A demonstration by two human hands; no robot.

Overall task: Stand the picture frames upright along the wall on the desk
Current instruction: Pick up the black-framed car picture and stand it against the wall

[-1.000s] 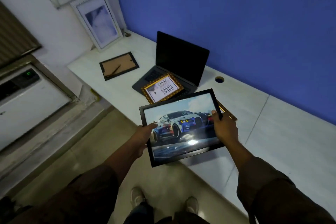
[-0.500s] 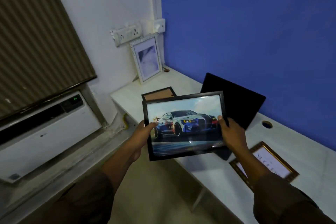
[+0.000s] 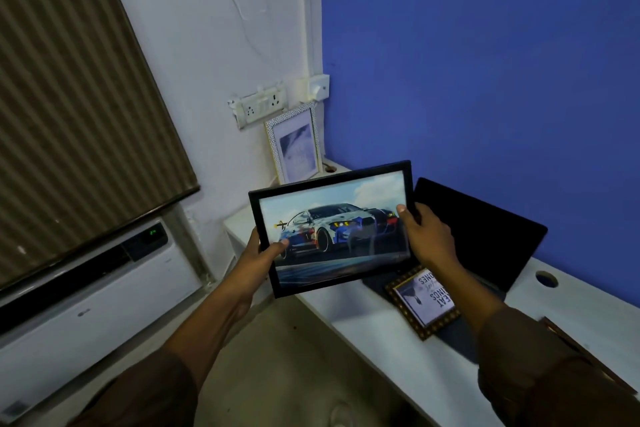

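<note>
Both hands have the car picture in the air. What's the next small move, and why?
Probably carry the car frame forward and left toward the white wall, to stand it beside the white frame already leaning upright there. The left hand and right hand grip its two short edges, so it is held clear of the desk, and the laptop takes up the blue-wall side.

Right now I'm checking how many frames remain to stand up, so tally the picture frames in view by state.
Held in both hands: 1, the car frame
Standing against the wall: 1, the white frame
Lying flat: 1, the gold frame
Total: 3
</note>
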